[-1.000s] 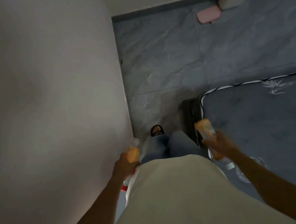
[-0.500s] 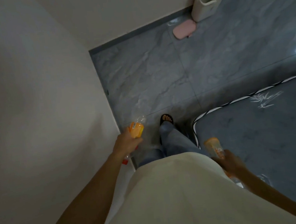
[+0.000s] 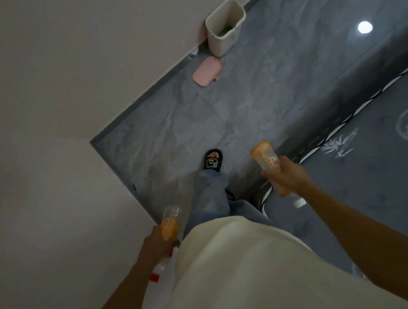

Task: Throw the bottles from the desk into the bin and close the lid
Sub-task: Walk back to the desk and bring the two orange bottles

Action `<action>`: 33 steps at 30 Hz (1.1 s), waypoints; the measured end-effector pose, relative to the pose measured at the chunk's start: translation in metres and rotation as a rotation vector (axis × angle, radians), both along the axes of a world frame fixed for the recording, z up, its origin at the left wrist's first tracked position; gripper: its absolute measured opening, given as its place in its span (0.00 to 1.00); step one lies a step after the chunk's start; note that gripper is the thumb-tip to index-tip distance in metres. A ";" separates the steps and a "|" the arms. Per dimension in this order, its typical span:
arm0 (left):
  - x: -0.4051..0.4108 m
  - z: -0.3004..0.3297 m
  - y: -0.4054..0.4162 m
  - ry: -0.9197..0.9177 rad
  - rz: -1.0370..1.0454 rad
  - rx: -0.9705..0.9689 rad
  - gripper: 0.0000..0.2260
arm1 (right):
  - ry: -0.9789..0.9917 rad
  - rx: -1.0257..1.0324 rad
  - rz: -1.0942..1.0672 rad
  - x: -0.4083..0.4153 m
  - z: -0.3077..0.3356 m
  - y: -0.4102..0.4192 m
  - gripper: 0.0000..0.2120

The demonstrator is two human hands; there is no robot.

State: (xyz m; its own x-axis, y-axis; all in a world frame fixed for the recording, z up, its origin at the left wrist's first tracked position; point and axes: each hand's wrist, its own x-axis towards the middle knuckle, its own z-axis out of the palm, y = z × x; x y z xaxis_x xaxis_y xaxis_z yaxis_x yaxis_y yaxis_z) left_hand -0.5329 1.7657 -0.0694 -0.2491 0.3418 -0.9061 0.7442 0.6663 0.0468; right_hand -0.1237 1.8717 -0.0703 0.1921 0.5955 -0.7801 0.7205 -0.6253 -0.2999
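My left hand (image 3: 157, 244) grips a clear plastic bottle with an orange label (image 3: 170, 224), its red cap pointing down beside my hip. My right hand (image 3: 285, 174) holds a second orange-labelled bottle (image 3: 265, 156), bottom end up and white cap low. The cream bin (image 3: 225, 26) stands open against the wall at the top, something green inside. Its pink lid (image 3: 207, 71) lies flat on the floor just in front of the bin. Both hands are well short of the bin.
A pale wall (image 3: 43, 121) runs along the left and bends at a corner. A grey mattress with black-and-white piping (image 3: 376, 174) fills the right. Grey tiled floor (image 3: 255, 98) leads between them to the bin. My sandalled foot (image 3: 212, 159) is stepping forward.
The view has swung and advanced toward the bin, which now sits larger and lower in view. My right hand rose forward with its bottle; my left hand dropped back beside my hip.
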 end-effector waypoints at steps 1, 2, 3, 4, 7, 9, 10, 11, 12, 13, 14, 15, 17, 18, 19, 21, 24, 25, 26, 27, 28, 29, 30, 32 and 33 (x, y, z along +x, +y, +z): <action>-0.001 -0.002 0.021 0.003 -0.025 -0.001 0.23 | -0.006 -0.004 -0.016 0.001 0.000 0.012 0.35; -0.001 -0.003 0.043 0.002 -0.053 0.000 0.21 | -0.019 -0.006 -0.029 0.003 -0.001 0.021 0.35; 0.001 -0.004 0.067 -0.005 -0.084 0.005 0.19 | -0.027 -0.009 -0.051 0.006 -0.001 0.030 0.35; 0.004 -0.004 0.091 -0.018 -0.107 0.013 0.17 | -0.023 -0.017 -0.086 0.009 -0.001 0.036 0.34; 0.021 -0.001 0.164 -0.088 -0.157 0.076 0.14 | -0.012 -0.065 -0.196 0.018 -0.001 0.045 0.32; 0.040 0.001 0.214 -0.143 -0.230 0.126 0.22 | -0.029 -0.098 -0.280 0.026 0.002 0.042 0.31; 0.053 0.000 0.238 -0.158 -0.274 0.140 0.25 | -0.030 -0.116 -0.335 0.030 0.005 0.038 0.31; 0.066 0.000 0.262 -0.161 -0.323 0.150 0.28 | -0.028 -0.133 -0.392 0.034 0.008 0.034 0.31; 0.081 -0.002 0.285 -0.164 -0.368 0.157 0.30 | -0.026 -0.149 -0.448 0.038 0.010 0.029 0.31; 0.097 -0.002 0.308 -0.177 -0.398 0.163 0.31 | -0.023 -0.168 -0.496 0.043 0.011 0.025 0.32; 0.113 -0.003 0.329 -0.199 -0.418 0.175 0.31 | -0.019 -0.189 -0.538 0.047 0.011 0.020 0.32; 0.129 -0.003 0.350 -0.222 -0.439 0.194 0.32 | -0.015 -0.212 -0.583 0.051 0.011 0.016 0.33; 0.163 -0.002 0.390 -0.252 -0.505 0.238 0.32 | 0.002 -0.240 -0.693 0.060 0.010 0.008 0.33; 0.180 -0.002 0.408 -0.258 -0.545 0.257 0.32 | 0.006 -0.251 -0.741 0.065 0.010 0.005 0.32; 0.198 -0.001 0.425 -0.259 -0.577 0.274 0.32 | 0.001 -0.271 -0.764 0.071 0.009 0.003 0.31; 0.232 -0.002 0.454 -0.273 -0.601 0.297 0.32 | -0.017 -0.327 -0.749 0.085 0.009 0.004 0.31; 0.272 -0.006 0.486 -0.278 -0.637 0.284 0.32 | -0.041 -0.354 -0.775 0.119 0.009 0.021 0.26; 0.282 -0.006 0.494 -0.266 -0.643 0.269 0.32 | -0.027 -0.347 -0.786 0.133 0.009 0.031 0.25; 0.289 -0.007 0.501 -0.256 -0.647 0.260 0.32 | -0.010 -0.342 -0.781 0.148 0.008 0.044 0.25; 0.295 -0.006 0.505 -0.234 -0.639 0.243 0.31 | 0.003 -0.340 -0.759 0.163 0.008 0.059 0.27; 0.298 -0.008 0.508 -0.210 -0.630 0.230 0.31 | 0.005 -0.333 -0.731 0.177 0.007 0.076 0.29; 0.301 -0.009 0.510 -0.185 -0.610 0.212 0.30 | -0.005 -0.325 -0.698 0.192 0.005 0.095 0.30; 0.301 -0.013 0.511 -0.170 -0.589 0.201 0.30 | -0.013 -0.319 -0.663 0.207 0.003 0.114 0.31; 0.299 -0.017 0.511 -0.160 -0.556 0.178 0.28 | -0.019 -0.297 -0.606 0.233 0.000 0.155 0.33; 0.298 -0.016 0.510 -0.157 -0.535 0.151 0.26 | -0.022 -0.276 -0.584 0.244 0.001 0.178 0.33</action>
